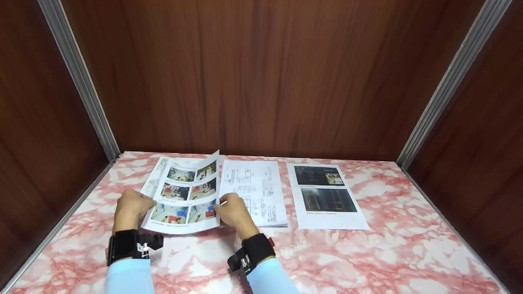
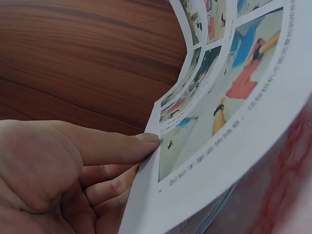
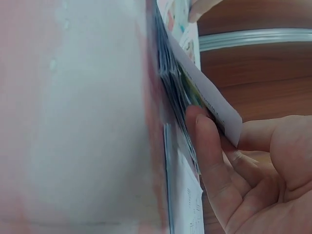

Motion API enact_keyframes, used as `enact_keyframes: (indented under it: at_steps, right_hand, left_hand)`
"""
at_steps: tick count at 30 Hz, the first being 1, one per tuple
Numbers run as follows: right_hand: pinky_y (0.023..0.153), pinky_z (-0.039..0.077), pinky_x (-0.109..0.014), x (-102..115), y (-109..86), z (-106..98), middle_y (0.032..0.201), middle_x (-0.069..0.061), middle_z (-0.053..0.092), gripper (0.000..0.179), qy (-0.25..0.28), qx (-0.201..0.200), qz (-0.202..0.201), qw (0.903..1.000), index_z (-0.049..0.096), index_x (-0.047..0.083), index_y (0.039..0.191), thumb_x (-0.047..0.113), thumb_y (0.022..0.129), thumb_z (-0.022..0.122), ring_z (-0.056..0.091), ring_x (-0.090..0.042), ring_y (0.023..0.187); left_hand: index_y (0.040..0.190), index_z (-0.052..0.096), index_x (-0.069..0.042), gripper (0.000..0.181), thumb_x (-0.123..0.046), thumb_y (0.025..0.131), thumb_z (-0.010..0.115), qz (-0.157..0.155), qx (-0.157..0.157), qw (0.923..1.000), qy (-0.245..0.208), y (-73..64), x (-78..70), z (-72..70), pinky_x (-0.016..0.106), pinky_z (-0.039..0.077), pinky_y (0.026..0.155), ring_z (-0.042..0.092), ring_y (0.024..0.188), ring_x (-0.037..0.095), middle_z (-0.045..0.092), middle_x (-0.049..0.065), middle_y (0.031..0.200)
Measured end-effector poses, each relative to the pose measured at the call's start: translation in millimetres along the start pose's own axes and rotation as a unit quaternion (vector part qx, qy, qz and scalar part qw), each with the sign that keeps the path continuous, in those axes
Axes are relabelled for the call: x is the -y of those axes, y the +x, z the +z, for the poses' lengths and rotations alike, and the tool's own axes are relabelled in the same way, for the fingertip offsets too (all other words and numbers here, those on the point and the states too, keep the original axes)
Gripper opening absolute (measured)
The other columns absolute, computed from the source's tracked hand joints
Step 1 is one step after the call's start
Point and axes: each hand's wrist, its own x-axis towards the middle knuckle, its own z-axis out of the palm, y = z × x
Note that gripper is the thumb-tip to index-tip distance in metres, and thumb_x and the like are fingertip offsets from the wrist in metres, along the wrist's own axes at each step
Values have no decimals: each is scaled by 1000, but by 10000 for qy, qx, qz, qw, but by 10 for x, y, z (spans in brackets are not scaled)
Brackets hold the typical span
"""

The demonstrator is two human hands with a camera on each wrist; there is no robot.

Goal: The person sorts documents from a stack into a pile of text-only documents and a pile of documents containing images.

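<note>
A printed sheet of paper [image 1: 163, 222] with several colour photos bows upward between both hands, its far right corner lifted. My left hand [image 1: 131, 206] pinches its left edge; in the left wrist view the thumb [image 2: 122, 147] lies on the printed face, with the fingers behind. At the opposite edge, my right hand [image 1: 233, 210] holds the sheet between thumb and fingers. Under it lies a stack of papers [image 3: 168, 73], whose layered edges show in the right wrist view. Part of that stack's top page is hidden by the raised sheet.
Just right of it is a second paper stack [image 1: 255, 171] with line drawings on top. Farther right lies a sheet with two dark pictures [image 1: 333, 221]. Brown wood-grain panels [image 1: 261, 81] with metal corner strips enclose the red-and-white marbled table [image 1: 392, 253] on three sides.
</note>
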Motion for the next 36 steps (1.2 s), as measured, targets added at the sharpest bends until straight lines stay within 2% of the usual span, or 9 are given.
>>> enact_keyframes:
  at_steps: [4,12,18,22,27,36]
  right_hand:
    - [70,48,-29,-17,19,-35,84,-8,65,15,42,24,71,10000,64,5,86,18,79,66,57,-17,77]
    - [63,47,-24,-35,51,-139,80,-6,68,20,203,52,178,9996,64,3,93,20,81,65,60,-14,71]
    - [54,50,-25,-11,50,-237,81,-9,69,22,638,62,117,9979,64,0,96,16,82,64,62,-14,68]
    - [51,49,-24,-4,55,-313,79,-10,69,23,736,-9,85,9972,64,-2,96,16,82,64,62,-13,63]
    - [51,48,-24,-5,80,-412,82,-11,69,24,715,-174,130,9972,66,0,96,18,81,65,61,-14,62]
    - [55,49,-24,-84,95,-620,86,-11,69,24,918,-387,239,9947,67,0,95,17,79,65,61,-15,70]
  left_hand:
    - [91,68,8,30,-16,73,65,20,10,10000,-20,7,-17,-5,37,46,69,58,79,31,65,25,91]
    - [97,69,3,31,-20,77,64,134,13,9999,18,20,-106,-6,44,44,85,57,96,36,62,27,109]
    - [103,68,3,34,-24,81,62,224,24,9997,60,12,-178,4,47,41,91,54,105,39,59,27,116]
    - [104,68,1,35,-26,82,62,213,24,9998,19,19,-228,25,46,41,91,54,107,37,59,26,118]
    - [105,68,0,35,-26,83,62,266,49,9996,-70,23,-310,54,41,43,85,56,101,31,62,22,114]
    - [100,70,0,31,-24,82,64,703,-173,9973,-106,-30,-512,154,43,44,84,59,98,33,65,22,109]
